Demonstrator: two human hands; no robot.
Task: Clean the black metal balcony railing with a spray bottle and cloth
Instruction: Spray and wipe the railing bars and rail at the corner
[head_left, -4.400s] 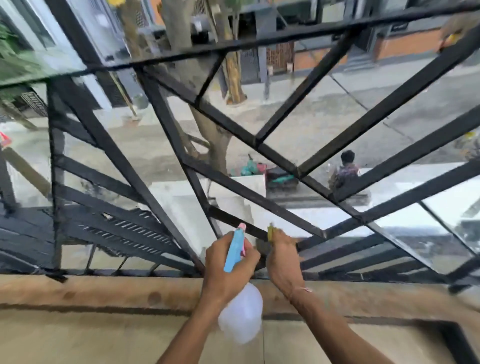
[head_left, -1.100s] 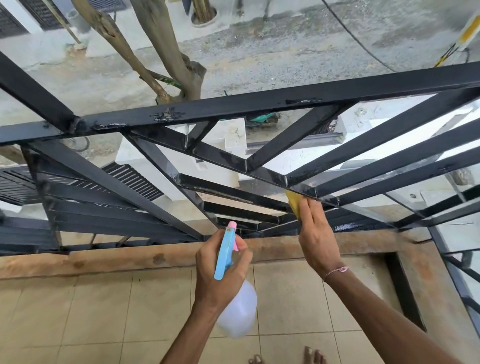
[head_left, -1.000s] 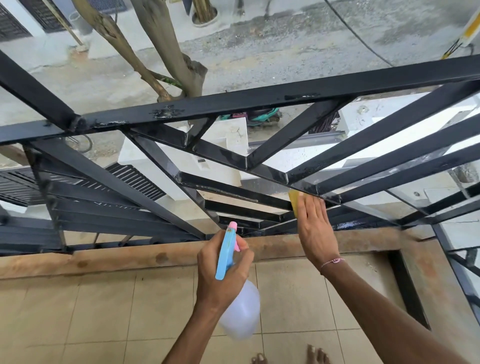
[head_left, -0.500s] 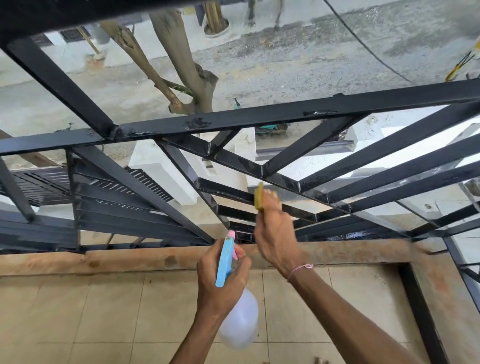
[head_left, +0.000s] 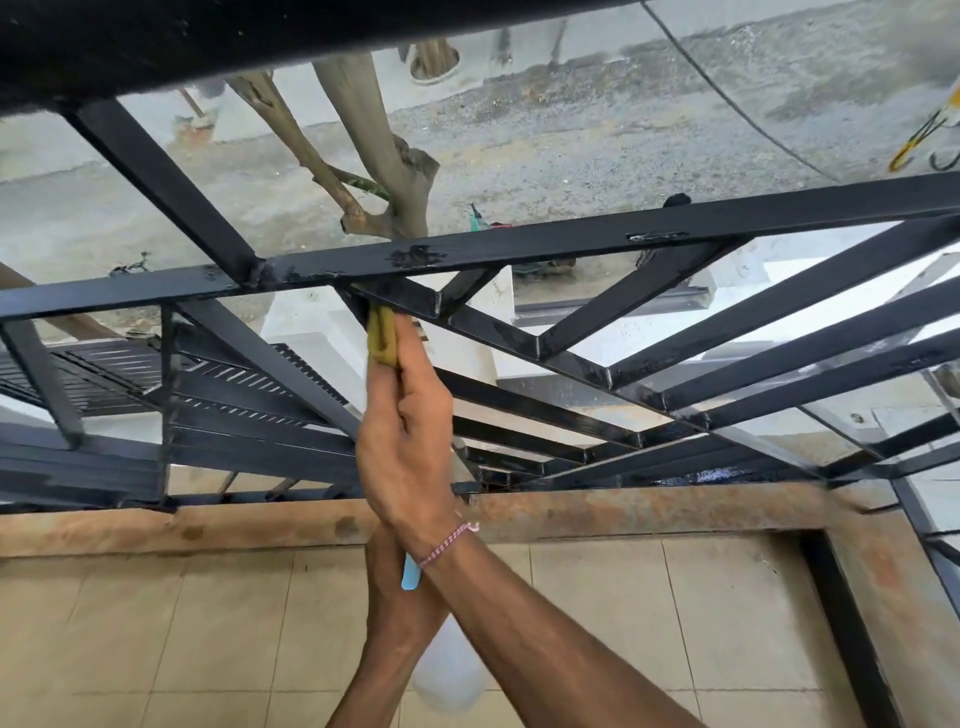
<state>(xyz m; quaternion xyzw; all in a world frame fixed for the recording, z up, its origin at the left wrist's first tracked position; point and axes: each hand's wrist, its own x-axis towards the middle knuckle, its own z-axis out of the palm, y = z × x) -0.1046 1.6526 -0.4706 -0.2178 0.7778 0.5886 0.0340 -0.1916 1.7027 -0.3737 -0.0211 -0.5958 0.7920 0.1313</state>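
Observation:
The black metal railing (head_left: 571, 244) fills the view, its wet diagonal bars meeting a long horizontal bar. My right hand (head_left: 405, 441) reaches up and holds a yellow cloth (head_left: 381, 338) against a diagonal bar, just under its joint with the horizontal bar. My left hand (head_left: 387, 582) is mostly hidden behind my right wrist. It grips the spray bottle (head_left: 449, 680), of which only a bit of blue trigger and the pale body show.
A rusty brown ledge (head_left: 623, 512) runs under the railing, with beige floor tiles (head_left: 156, 623) on my side. A thick black top rail (head_left: 260, 41) crosses close overhead. Beyond the bars are a tree trunk (head_left: 374, 156) and the street far below.
My right hand has moved the cloth up and left along the diagonal bar to the joint under the horizontal bar. It now crosses over my left hand. The view has tilted closer to the railing.

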